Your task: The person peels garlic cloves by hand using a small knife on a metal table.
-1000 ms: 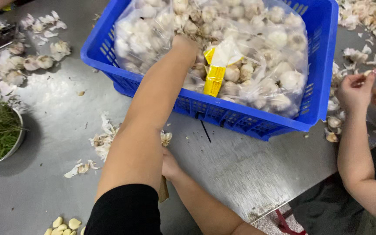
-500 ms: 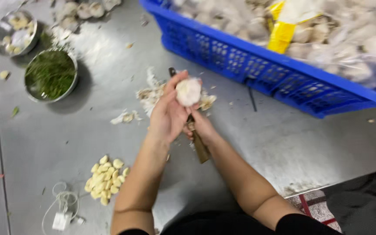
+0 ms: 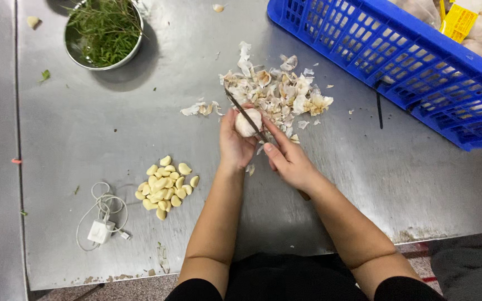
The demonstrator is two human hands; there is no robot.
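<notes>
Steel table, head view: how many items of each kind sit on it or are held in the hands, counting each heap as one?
Garlic bulb, in the left hand: 1
Knife, in the right hand: 1
Heap of peeled cloves: 1
Heap of garlic skins: 1
Metal bowl of greens: 1
Blue crate: 1
White charger with cable: 1
Total: 7

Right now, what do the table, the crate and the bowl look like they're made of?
Table: likely stainless steel, brushed grey with dull reflections. Crate: moulded blue plastic, lattice walls. Bowl: shiny metal, probably steel, with a bright rim.
</notes>
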